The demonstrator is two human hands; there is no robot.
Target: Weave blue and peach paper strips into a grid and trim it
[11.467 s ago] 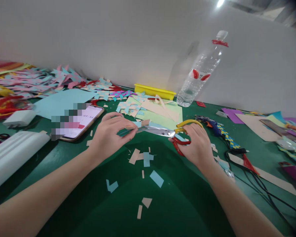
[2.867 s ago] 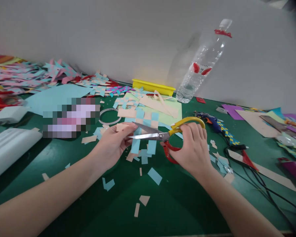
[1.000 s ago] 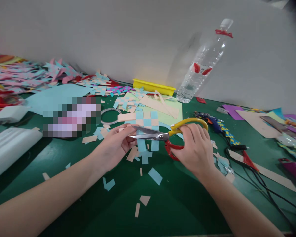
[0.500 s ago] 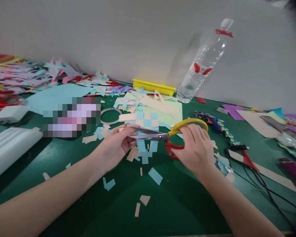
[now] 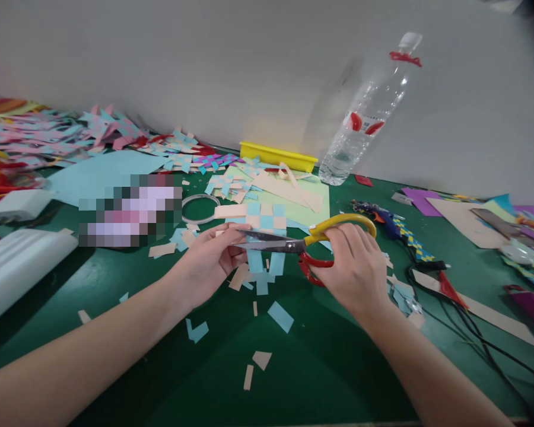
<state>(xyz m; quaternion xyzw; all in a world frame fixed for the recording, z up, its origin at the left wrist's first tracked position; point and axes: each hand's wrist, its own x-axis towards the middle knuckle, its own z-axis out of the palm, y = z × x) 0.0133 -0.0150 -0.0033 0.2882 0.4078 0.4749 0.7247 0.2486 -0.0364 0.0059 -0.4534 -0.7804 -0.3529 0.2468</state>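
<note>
My left hand point(image 5: 216, 255) pinches the left edge of a small woven paper piece point(image 5: 267, 220) made of pale blue and light pink strips. Two blue strips hang from its lower side. My right hand point(image 5: 353, 267) grips a pair of scissors point(image 5: 319, 237), one handle loop yellow and the other red, with fingers through the loops. Its blades are slightly apart and point left across the woven paper, their tips at my left fingers. Whether the blades touch a strip I cannot tell. Blue and pink paper scraps point(image 5: 280, 316) lie below on the green table point(image 5: 196, 379).
Behind my hands are a roll of tape point(image 5: 200, 196), a pale green sheet point(image 5: 321, 193) and a yellow tray point(image 5: 278, 155). A plastic bottle point(image 5: 365, 118) leans by the wall. To the right lie a glue gun point(image 5: 382, 222) and black cables point(image 5: 476, 329); woven strips point(image 5: 40, 133) pile at left.
The scissors' blades have closed a little over the woven paper. Both hands stay almost in the same place.
</note>
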